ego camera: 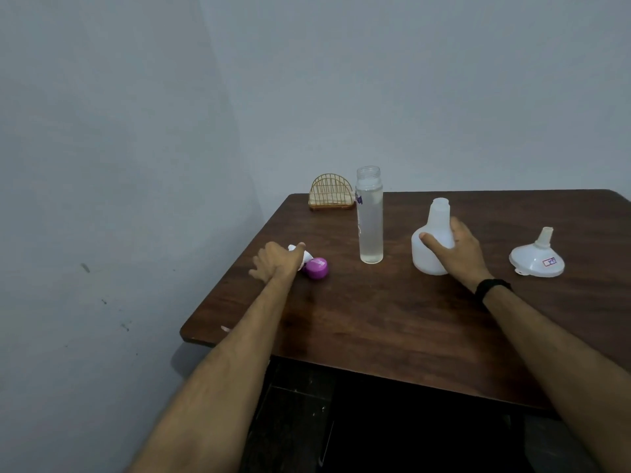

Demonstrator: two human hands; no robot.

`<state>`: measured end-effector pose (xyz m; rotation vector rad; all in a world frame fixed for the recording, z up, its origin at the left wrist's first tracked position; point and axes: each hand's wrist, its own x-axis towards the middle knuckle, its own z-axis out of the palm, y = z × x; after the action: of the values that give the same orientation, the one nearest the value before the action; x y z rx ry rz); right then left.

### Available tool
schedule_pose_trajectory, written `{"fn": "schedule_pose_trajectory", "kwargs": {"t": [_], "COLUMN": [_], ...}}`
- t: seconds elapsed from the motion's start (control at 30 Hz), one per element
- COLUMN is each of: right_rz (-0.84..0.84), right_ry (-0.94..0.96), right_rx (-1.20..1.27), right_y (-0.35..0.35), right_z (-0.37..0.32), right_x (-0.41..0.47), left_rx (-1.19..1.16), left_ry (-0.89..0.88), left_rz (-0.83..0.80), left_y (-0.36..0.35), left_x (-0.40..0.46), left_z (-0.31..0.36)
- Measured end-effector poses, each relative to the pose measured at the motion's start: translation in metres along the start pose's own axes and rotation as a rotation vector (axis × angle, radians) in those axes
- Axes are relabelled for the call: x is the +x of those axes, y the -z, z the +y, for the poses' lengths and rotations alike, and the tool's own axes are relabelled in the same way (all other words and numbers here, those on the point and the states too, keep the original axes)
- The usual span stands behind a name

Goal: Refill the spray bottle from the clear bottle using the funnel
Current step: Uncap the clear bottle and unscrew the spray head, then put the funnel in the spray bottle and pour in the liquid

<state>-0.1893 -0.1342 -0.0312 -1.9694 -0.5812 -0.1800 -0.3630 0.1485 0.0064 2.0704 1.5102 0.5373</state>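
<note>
- Spray bottle [431,247] standing upright on the table [392,319], roughly centre-right, neck open with no trigger head on it. Looks empty, though hard to be sure through the white plastic.
- Right hand [456,249] wrapped around the bottle's shoulder, grip clamped on it, thumb across the front. Black band [491,288] on that wrist.
- Left hand [276,264] over at 9 o'clock from the clear bottle, resting on something white next to a purple cap [317,268]. Probably the spray head, but mostly hidden under the hand. Can't tell whether that grip is closed on it or just lying on top.
- Clear bottle [370,216] uncapped, upright, mostly full, just at 9 o'clock from the spray bottle and not touching it.
- Funnel [536,259] sitting upside down, spout up, at 3 o'clock from the spray bottle, well within reach but untouched.
- Wire napkin holder [331,194] at the back edge, 11 o'clock from the clear bottle, out of the way.
- Step in hand, as a guess: steadying the spray bottle before the funnel goes in.
- To do it well: keep the right hand low on the body so the neck stays free, flip the funnel spout-down, seat it fully and straight in the neck before lifting the clear bottle.
- Wide mouth on the clear bottle, so pour slow or risk a glug overflowing the funnel.
</note>
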Motion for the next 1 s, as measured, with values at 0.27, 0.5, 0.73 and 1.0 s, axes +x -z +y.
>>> {"fn": "schedule_pose_trajectory", "kwargs": {"t": [0.27,0.5,0.73,1.0], "right_rz": [-0.006,-0.044,0.424,0.075], "right_ry": [0.016,0.028,0.163,-0.224], "right_rx": [0.038,-0.043,-0.245,-0.593], "right_y": [0.003,0.015,0.056,0.125], "right_z": [0.004,0.006,0.019,0.052], "right_x": [0.002,-0.002,-0.017,0.007], "left_rx": [-0.172,-0.572,-0.53,-0.352], "left_ry": [-0.303,-0.824,-1.003,-0.891], "left_rz": [0.15,0.113,-0.13,-0.287], "left_y": [0.007,-0.021,-0.086,-0.127], "left_x": [-0.018,-0.093,-0.139,-0.137], "left_z": [0.038,0.082,0.097,0.122]}}
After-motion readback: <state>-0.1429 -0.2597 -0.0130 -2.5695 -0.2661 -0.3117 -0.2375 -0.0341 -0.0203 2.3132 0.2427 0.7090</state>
